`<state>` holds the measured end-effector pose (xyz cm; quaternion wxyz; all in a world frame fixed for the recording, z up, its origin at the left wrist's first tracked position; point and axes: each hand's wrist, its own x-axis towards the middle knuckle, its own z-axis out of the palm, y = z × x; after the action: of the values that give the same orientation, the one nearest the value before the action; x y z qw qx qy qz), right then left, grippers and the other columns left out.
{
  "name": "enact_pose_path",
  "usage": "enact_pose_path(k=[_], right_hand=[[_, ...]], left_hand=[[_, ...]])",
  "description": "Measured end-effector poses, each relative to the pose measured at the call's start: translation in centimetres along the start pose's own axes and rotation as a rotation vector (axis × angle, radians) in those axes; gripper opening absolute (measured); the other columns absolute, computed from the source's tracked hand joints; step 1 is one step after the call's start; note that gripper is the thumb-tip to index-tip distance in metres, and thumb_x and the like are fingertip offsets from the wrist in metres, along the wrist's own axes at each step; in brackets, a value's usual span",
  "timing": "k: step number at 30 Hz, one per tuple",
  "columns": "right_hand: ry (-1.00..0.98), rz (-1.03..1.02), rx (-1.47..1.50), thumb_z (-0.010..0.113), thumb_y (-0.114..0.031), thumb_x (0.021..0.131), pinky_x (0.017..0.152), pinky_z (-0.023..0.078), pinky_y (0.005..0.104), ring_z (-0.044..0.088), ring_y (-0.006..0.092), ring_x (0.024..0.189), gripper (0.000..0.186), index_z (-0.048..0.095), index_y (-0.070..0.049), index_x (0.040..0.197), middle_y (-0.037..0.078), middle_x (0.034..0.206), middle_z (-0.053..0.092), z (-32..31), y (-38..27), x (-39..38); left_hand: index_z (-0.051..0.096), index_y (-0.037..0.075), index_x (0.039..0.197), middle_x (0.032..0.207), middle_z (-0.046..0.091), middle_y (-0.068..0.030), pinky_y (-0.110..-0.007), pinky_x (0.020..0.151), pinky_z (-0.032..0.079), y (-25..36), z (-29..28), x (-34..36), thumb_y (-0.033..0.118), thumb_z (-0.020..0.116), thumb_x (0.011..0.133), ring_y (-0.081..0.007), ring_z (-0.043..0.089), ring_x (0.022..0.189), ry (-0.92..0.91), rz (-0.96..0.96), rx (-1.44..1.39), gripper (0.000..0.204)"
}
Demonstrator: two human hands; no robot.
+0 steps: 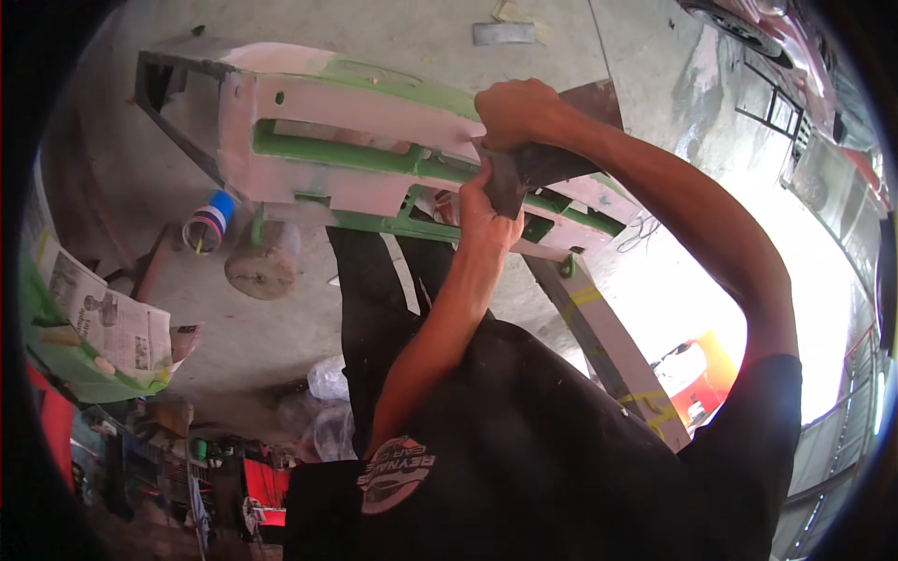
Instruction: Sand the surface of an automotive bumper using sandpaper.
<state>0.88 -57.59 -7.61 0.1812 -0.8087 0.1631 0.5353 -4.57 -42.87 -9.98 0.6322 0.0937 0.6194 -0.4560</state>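
Note:
Both my hands grip a dark sheet of sandpaper (572, 126) above a car bumper (351, 117). My left hand (488, 220) is closed on its lower edge, thumb pointing up. My right hand (516, 110) makes a fist round its upper left part. Between the hands the sheet bends or parts into a greyer flap (505, 182); I cannot tell whether it is folded or torn. Patches of pale pink and green cover the bumper, which has long slots. The sheet and my hands hide part of its right half.
A blue, white-banded can (208, 224) lies left of a round wooden block (262, 266). A board with yellow tape (608, 341) slants below the bumper's right end. A grey rectangular block (503, 35) rests on the concrete floor. Newspaper (108, 313) covers a green part at left; a car wheel (739, 28) shows upper right.

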Motion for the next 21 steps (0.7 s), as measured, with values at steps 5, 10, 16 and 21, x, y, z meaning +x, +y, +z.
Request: enact_pose_path(k=[5,10,16,21], right_hand=[[0.042,-0.112,-0.15,0.07,-0.024,0.07,0.071,0.053,0.0424,0.068,0.0323,0.083,0.023,0.071,-0.006,0.083,0.015,0.086,0.069,-1.0,-2.7,0.0],[0.098,-0.108,-0.16,0.071,-0.02,0.067,0.069,0.053,0.0407,0.068,0.0314,0.081,0.02,0.072,-0.006,0.081,0.015,0.082,0.069,-0.2,-4.0,-0.5],[0.356,-0.042,0.068,0.067,-0.028,0.078,0.066,0.052,0.0442,0.067,0.0348,0.075,0.024,0.071,-0.005,0.08,0.017,0.075,0.067,3.9,-3.3,-3.7],[0.549,0.172,0.822,0.059,-0.035,0.089,0.061,0.047,0.0444,0.062,0.036,0.065,0.034,0.068,-0.004,0.081,0.019,0.072,0.063,12.5,-5.0,-6.2]], left_hand=[[0.061,-0.002,0.104,0.1,0.068,-0.0113,-0.03,0.074,0.06,0.8,-1.5,0.4,0.01,0.053,0.094,-0.0199,0.069,0.086,-0.11,-0.084,-0.208,0.017],[0.062,-0.001,0.103,0.099,0.069,-0.0115,-0.032,0.072,0.06,0.3,-3.3,1.4,0.015,0.052,0.095,-0.0225,0.069,0.086,-0.29,-0.117,-0.277,0.02],[0.061,0.007,0.116,0.113,0.065,-0.0086,-0.039,0.083,0.056,1.9,-6.3,2.4,0.024,0.052,0.096,-0.0239,0.065,0.099,-0.387,-0.087,-0.061,0.028],[0.06,0.005,0.12,0.119,0.061,-0.0086,-0.034,0.09,0.05,8.4,-4.0,-3.4,0.024,0.059,0.093,-0.0212,0.062,0.102,-0.205,0.05,0.868,0.034]])
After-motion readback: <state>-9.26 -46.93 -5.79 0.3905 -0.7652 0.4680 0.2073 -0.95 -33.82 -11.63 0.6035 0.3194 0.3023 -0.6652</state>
